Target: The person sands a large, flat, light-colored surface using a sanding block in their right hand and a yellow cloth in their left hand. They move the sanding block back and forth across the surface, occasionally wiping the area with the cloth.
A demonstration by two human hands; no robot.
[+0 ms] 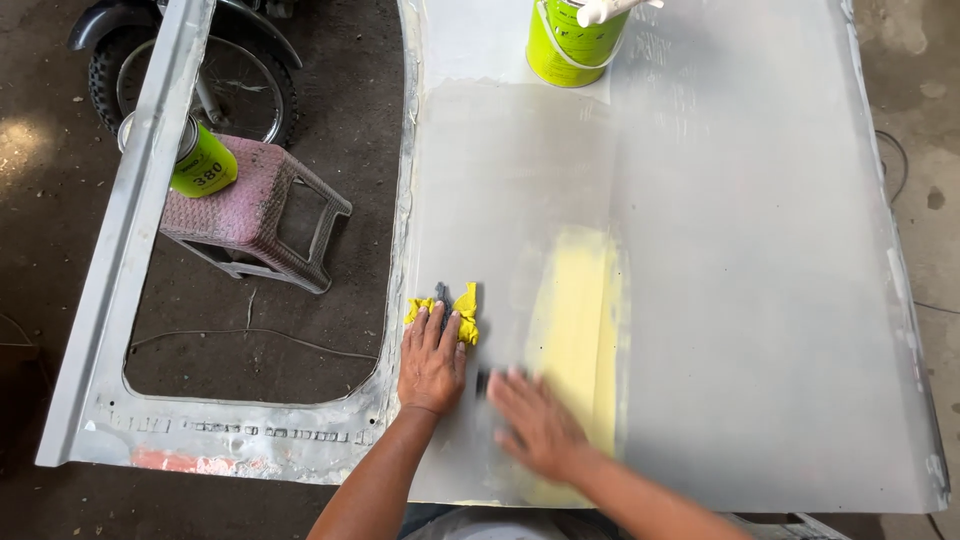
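While the left hand [432, 358] lies flat with fingers spread on the grey car door panel [740, 300], its fingertips press down on a crumpled yellow cloth [462, 312] that has a dark patch in its folds; the hand pins the cloth rather than closing around it. Just to the right of it, the right hand [535, 425] is blurred with motion, palm down on the panel, and a small dark block [484, 381] shows at its thumb side; how firmly the fingers close on it cannot be told. Directly beyond the right hand a pale yellow patch of filler [575, 320] runs as a tall strip up the panel, matt and soft-edged against the smooth grey primer around it. Far ahead of both hands, at the panel's far end, stands one lime-green can [568, 45] with a round body, a wire handle and a white tool [610, 10] lying across its open top. To the left of the left hand the panel opens into a window frame [120, 250], through which the dirt floor [330, 120] shows. Well beyond and left of the left hand a second lime-green can [200, 160] with a printed label sits on a pink woven plastic stool [255, 215], making two cans in all, and behind the stool stands one motorcycle wheel [190, 75].
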